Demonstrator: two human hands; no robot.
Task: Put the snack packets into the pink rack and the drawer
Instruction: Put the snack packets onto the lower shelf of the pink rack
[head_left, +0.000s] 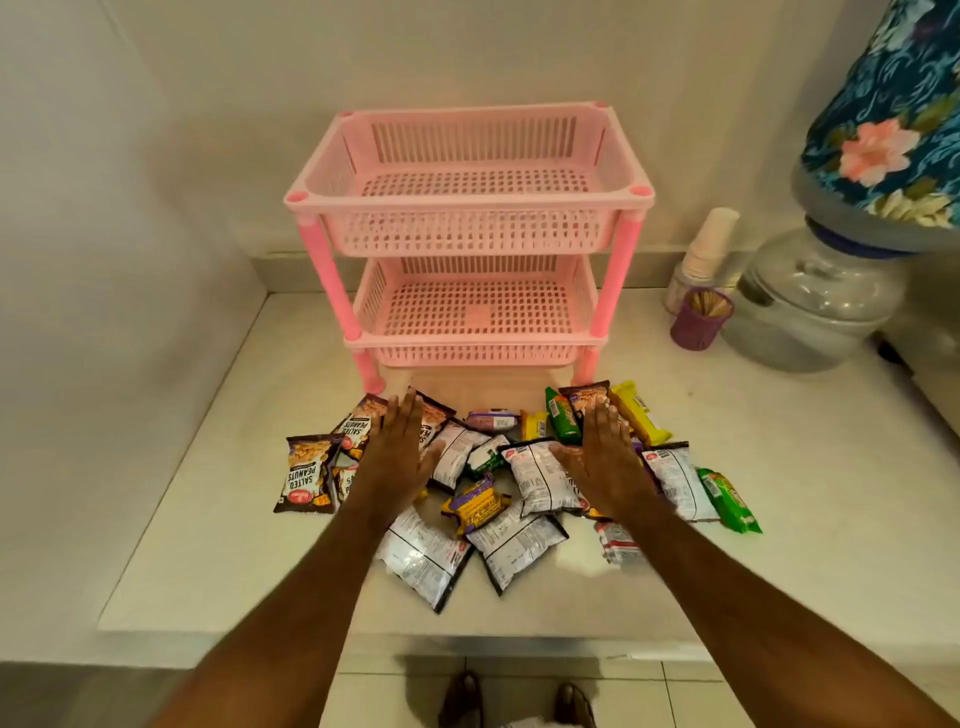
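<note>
A pink two-tier rack (470, 200) stands at the back of the white counter (218, 519), both baskets bare. In front of it lie several snack packets (540, 478): salted peanut bags (304, 473), yellow (641, 415) and green (730, 501) wrappers. My left hand (402, 447) is stretched flat over the left part of the pile, fingers apart, holding nothing. My right hand (605, 452) hovers flat over the right part, also holding nothing. No drawer is in view.
A purple cup of sticks (698, 319), a stack of paper cups (704, 249) and a water dispenser jar with a floral cover (821, 291) stand at the right. A wall closes the left side. The counter's front edge (363, 631) runs near my feet.
</note>
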